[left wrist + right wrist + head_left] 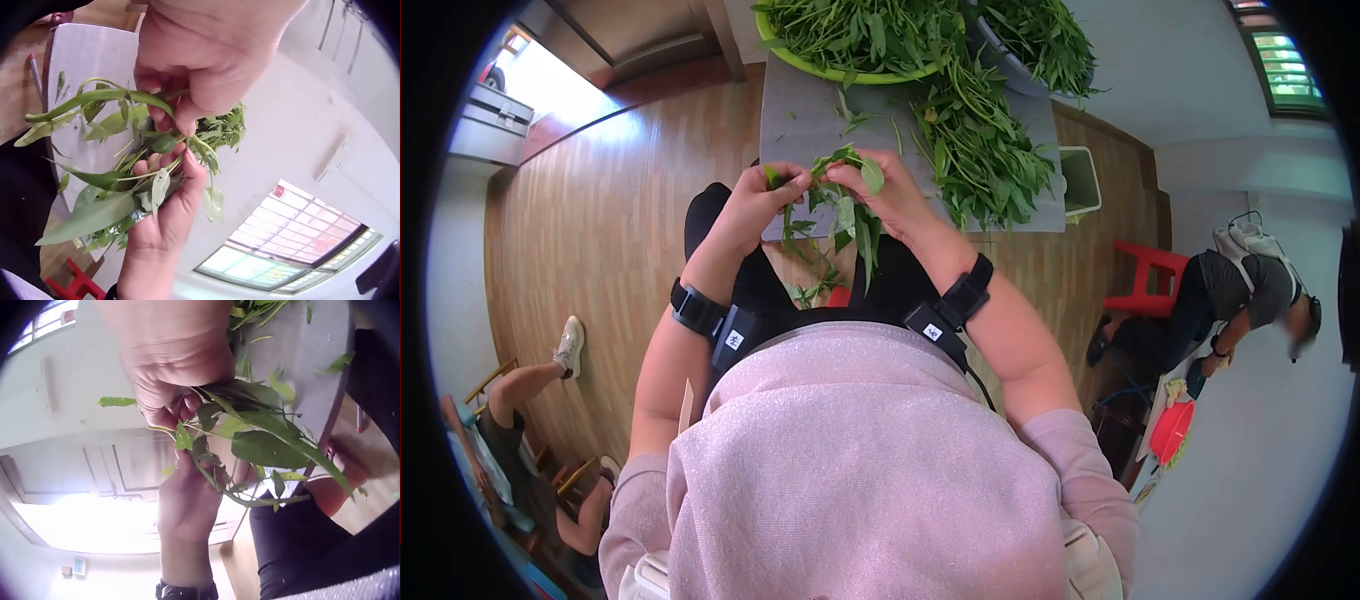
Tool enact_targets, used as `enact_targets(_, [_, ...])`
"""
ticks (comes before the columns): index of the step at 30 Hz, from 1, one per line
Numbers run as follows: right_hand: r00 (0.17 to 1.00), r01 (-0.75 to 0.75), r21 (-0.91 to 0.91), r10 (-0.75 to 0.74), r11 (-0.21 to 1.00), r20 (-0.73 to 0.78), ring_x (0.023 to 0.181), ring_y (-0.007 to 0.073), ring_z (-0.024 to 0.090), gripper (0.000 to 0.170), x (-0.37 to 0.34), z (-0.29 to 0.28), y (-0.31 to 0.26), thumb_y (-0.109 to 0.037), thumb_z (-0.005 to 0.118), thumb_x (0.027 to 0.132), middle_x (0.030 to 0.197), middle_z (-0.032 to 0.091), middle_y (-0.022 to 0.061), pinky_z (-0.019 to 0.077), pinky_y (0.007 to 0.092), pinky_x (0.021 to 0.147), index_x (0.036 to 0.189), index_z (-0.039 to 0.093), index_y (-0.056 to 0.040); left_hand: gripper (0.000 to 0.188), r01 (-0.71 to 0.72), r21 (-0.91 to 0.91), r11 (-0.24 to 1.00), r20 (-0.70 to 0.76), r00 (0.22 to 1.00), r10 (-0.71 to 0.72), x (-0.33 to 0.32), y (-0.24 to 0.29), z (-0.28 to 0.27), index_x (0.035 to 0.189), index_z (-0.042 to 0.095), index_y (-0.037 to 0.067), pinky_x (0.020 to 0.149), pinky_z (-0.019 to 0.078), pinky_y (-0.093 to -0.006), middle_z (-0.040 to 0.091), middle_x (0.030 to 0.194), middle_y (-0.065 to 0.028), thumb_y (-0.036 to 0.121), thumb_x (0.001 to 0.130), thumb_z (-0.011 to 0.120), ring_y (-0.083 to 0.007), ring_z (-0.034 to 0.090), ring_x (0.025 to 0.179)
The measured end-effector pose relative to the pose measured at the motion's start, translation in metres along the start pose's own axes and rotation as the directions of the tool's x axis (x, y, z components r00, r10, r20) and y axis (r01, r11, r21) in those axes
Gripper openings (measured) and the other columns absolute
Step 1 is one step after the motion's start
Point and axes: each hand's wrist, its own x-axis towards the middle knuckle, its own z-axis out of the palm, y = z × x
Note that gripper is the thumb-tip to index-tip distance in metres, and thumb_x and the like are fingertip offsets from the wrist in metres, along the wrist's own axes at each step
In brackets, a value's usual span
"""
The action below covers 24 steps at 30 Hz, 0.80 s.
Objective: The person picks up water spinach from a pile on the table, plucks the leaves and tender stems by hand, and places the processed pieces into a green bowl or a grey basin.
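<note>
Over the lap, my left hand (pixel 750 208) and right hand (pixel 892 205) meet close together at the table's near edge. Between the left thumb and fingers is pinched a thick green water spinach stem (pixel 94 99), its cut end pointing away from the hand. My right hand holds a small bunch of leafy water spinach (pixel 269 449), with long leaves hanging below the palm. Both sets of fingertips are nearly touching at a thin leafy part of the stem. A loose heap of water spinach (pixel 985 150) lies on the table to the right.
The grey table (pixel 795 110) carries a yellow-green basin (pixel 840 75) and a grey basin (pixel 1000 62), both heaped with greens. Leaf scraps (pixel 850 118) lie near the hands. A pale bin (pixel 1081 180) stands right of the table, a red stool (pixel 1145 278) beyond. Two other people sit at the sides.
</note>
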Motion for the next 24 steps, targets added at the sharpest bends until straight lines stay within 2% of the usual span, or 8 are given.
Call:
enact_targets(2, [0.998,-0.040,0.070,0.044,0.997,-0.052,0.067,0.0062,0.052,0.013,0.000,-0.003,0.002,-0.014,0.064,0.081,0.075,0.062,-0.0013,0.0419,0.0220,0.062,0.084,0.067,-0.0014,0.016,-0.001,-0.022,1.000,0.000,1.000,0.001,0.000,-0.001,-0.001,0.093,0.065,0.002,0.060,0.0351,-0.0183,0.057,0.073,0.0033,0.017,0.088,0.061,-0.0045,0.049,0.068])
enact_targets(4, [0.937,-0.091,0.190,0.148,0.978,-0.316,0.060,0.0061,0.047,0.012,0.005,-0.021,0.012,-0.014,0.063,0.081,0.068,0.056,-0.0031,0.0378,0.0207,0.057,0.080,0.066,-0.0027,0.014,0.012,0.011,1.000,-0.064,0.998,-0.011,0.003,-0.013,-0.010,0.093,0.063,0.003,0.060,0.0350,-0.0179,0.056,0.074,0.0032,0.016,0.089,0.060,-0.0047,0.049,0.067])
enact_targets(11, [0.940,-0.040,0.331,0.148,0.943,-0.307,0.066,0.0090,0.048,0.015,-0.010,-0.074,0.008,-0.020,0.057,0.088,0.074,0.052,-0.0020,0.0388,0.0220,0.062,0.091,0.061,-0.0056,0.011,-0.003,-0.307,0.952,0.016,1.000,0.008,0.001,-0.018,-0.028,0.095,0.060,0.005,0.063,0.0367,-0.0187,0.057,0.081,0.0033,0.015,0.092,0.055,-0.0043,0.049,0.072])
enact_targets(16, [0.925,-0.044,0.388,0.184,0.920,-0.332,0.066,0.0103,0.048,0.017,-0.017,-0.081,0.002,-0.022,0.056,0.090,0.074,0.054,-0.0012,0.0407,0.0226,0.064,0.096,0.059,-0.0058,0.011,-0.001,-0.338,0.941,0.060,0.998,0.023,0.000,-0.016,-0.026,0.096,0.059,0.005,0.066,0.0386,-0.0200,0.057,0.083,0.0031,0.014,0.092,0.054,-0.0055,0.051,0.074])
enact_targets(19, [0.948,-0.087,0.453,0.213,0.887,-0.236,0.066,0.0108,0.050,0.020,-0.019,-0.086,-0.002,-0.022,0.058,0.089,0.077,0.059,0.0007,0.0427,0.0223,0.067,0.100,0.056,-0.0058,0.012,-0.003,-0.319,0.948,0.100,0.994,0.037,-0.001,-0.018,-0.028,0.097,0.058,0.004,0.073,0.0417,-0.0232,0.058,0.088,0.0009,0.013,0.093,0.053,-0.0079,0.053,0.080])
enact_targets(21, [0.969,-0.147,0.168,0.176,0.975,-0.172,0.067,0.0102,0.052,0.021,-0.018,-0.083,-0.009,-0.023,0.061,0.087,0.078,0.062,0.0017,0.0433,0.0222,0.067,0.097,0.060,-0.0045,0.013,0.005,-0.302,0.953,0.122,0.992,0.034,0.002,-0.020,-0.029,0.098,0.058,0.003,0.079,0.0442,-0.0259,0.059,0.093,-0.0011,0.013,0.093,0.051,-0.0098,0.055,0.086])
enact_targets(22, [0.968,-0.143,0.174,0.175,0.974,-0.182,0.067,0.0102,0.052,0.021,-0.017,-0.079,-0.011,-0.023,0.061,0.087,0.078,0.062,0.0017,0.0433,0.0222,0.067,0.097,0.060,-0.0045,0.013,0.009,-0.286,0.958,0.135,0.990,0.031,0.005,-0.022,-0.030,0.098,0.057,0.003,0.080,0.0446,-0.0266,0.059,0.095,-0.0018,0.013,0.093,0.052,-0.0103,0.056,0.086])
enact_targets(24, [0.994,-0.097,-0.133,0.103,0.986,0.042,0.066,0.0083,0.049,0.021,-0.011,-0.061,-0.021,-0.023,0.064,0.085,0.074,0.059,-0.0002,0.0400,0.0216,0.063,0.093,0.065,-0.0042,0.013,0.017,-0.268,0.963,0.153,0.988,0.025,0.008,-0.018,-0.023,0.099,0.057,0.002,0.080,0.0450,-0.0272,0.060,0.096,-0.0025,0.013,0.093,0.052,-0.0109,0.056,0.087])
